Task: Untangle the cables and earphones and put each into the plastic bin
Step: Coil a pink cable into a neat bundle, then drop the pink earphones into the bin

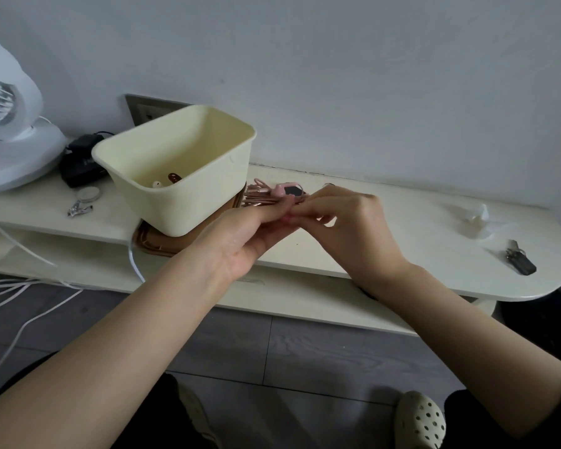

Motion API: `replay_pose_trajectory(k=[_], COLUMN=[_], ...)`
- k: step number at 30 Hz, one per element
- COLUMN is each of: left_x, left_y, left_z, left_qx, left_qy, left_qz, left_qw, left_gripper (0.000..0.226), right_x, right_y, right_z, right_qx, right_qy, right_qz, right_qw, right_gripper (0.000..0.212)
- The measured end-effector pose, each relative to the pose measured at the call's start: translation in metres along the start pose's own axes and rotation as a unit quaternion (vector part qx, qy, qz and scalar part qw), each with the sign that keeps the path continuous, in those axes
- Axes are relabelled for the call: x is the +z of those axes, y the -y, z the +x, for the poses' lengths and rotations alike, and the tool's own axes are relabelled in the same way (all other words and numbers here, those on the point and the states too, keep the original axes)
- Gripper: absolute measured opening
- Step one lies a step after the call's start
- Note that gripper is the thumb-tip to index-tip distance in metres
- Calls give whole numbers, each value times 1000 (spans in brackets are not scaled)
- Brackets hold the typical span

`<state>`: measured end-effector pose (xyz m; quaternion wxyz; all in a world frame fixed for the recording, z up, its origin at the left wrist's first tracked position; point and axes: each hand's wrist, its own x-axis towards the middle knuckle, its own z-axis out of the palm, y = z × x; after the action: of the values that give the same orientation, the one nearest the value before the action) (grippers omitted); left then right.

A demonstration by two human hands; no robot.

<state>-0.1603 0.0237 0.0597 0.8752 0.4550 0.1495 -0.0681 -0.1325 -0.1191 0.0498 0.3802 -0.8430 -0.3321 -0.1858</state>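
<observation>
Left hand [250, 234] and right hand [347, 222] pinch the pink cable bundle [262, 198], seemingly lying left-to-right.

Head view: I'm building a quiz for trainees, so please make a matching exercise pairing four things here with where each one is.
Things:
1 plastic bin
2 pink cable bundle
3 nail clipper
4 keys

Places:
A right end of the table
B on the brown tray
C at the fingertips of the left hand and right hand
D left of the bin

Pairs: 1-B; 2-C; 3-D; 4-A
</observation>
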Motion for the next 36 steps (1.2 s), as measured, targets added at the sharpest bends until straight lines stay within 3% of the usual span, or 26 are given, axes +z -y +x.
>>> replay_pose_trajectory(k=[3, 6, 9, 14, 19, 23, 30, 32, 33, 36], left_x=[-10, -18, -25, -39, -42, -48, -55, -64, -71, -93], left_y=[-4, -5, -8, -13, -14, -21, -44, -51, -55, -60], left_z=[7, 9, 11, 12, 8, 7, 8, 11, 13, 13], left_qx=[48, 86, 120, 132, 122, 154, 204, 242, 269, 313], left_qy=[-48, -81, -88, -133, -93, -91, -118, -167, -208, -282], left_qz=[90, 166, 194, 296, 276, 208, 150, 219, 294, 547], left_qw=[994, 979, 970, 937, 949, 962, 960, 930, 893, 724], left_gripper=[9, 16, 17, 24, 22, 25, 31, 31, 27, 28], right_x=[0, 5, 10, 25, 35, 46, 53, 56, 58, 70], right_y=[0, 1, 1, 7, 12, 16, 27, 29, 30, 32], right_z=[5, 11, 18, 31, 40, 35, 53, 65, 73, 100], right_qx=[35, 44, 111, 176, 207, 201, 219, 197, 183, 158], right_qy=[13, 90, 167, 154, 169, 208, 157, 147, 142, 141], right_qz=[3, -65, -117, -6, 110, 115, 204, 187, 172, 130], right_qw=[999, 993, 973, 972, 957, 950, 941, 951, 958, 969], right_gripper=[17, 27, 25, 53, 31, 26, 24, 22, 20, 21])
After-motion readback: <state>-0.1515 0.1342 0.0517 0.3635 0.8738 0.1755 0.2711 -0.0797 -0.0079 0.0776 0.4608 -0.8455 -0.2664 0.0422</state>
